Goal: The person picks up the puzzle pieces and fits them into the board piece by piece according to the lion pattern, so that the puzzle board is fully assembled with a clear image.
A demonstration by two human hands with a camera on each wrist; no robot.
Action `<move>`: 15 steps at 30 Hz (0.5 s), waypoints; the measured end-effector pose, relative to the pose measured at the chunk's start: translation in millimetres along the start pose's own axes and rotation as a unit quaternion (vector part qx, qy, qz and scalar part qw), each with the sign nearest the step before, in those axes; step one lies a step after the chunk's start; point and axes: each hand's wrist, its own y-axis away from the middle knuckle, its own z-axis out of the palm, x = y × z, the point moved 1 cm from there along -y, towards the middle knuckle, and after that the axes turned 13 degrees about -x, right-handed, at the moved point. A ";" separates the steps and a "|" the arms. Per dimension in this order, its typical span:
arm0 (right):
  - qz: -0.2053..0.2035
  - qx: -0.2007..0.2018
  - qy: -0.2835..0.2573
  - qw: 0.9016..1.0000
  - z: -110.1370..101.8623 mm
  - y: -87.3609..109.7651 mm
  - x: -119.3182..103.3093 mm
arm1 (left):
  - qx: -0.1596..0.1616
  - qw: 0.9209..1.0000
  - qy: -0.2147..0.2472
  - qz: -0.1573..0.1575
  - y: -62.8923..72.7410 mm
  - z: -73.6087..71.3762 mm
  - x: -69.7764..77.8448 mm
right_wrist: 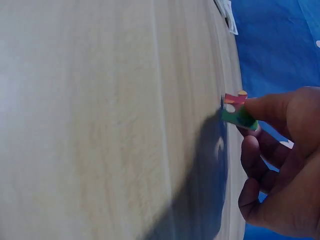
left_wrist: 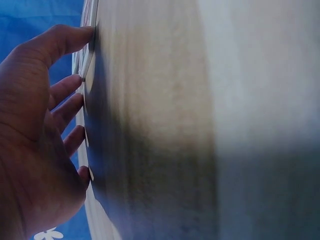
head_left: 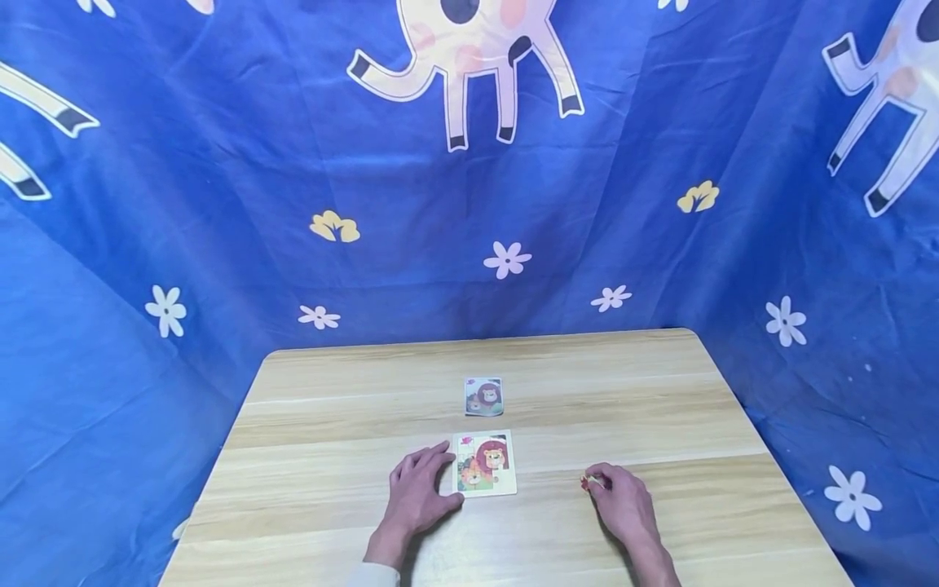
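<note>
A jigsaw puzzle in a pale frame (head_left: 508, 486) lies in the middle of the table and shows a lion and a smaller animal. Its lower right corner is bare. At its left side is my left hand (head_left: 420, 492), fingers spread, with the thumb and a fingertip right at the frame's edge. Off to the right, my right hand (head_left: 623, 501) pinches a jigsaw piece (right_wrist: 235, 118) between thumb and fingers. That piece is green and red with a rounded notch, held close over the wood in the right wrist view.
Beyond the puzzle lies a small picture card (head_left: 484, 396) with the same lion scene. Both rest on a light wooden table (head_left: 323, 424) with rounded far corners. A blue cloth (head_left: 411, 285) with animals and flowers hangs behind and along both sides.
</note>
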 end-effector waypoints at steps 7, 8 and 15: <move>0.009 -0.001 -0.056 0.998 5.2 -5.7 -10.5 | 0.004 1.000 0.000 0.000 0.6 1.4 0.7; 0.003 -0.001 -0.057 0.998 6.1 -6.0 -12.5 | 0.004 1.000 0.000 0.000 0.6 1.6 0.6; -0.026 0.005 -0.075 0.997 15.7 -8.9 -21.8 | 0.004 1.000 0.000 -0.001 0.9 1.1 0.9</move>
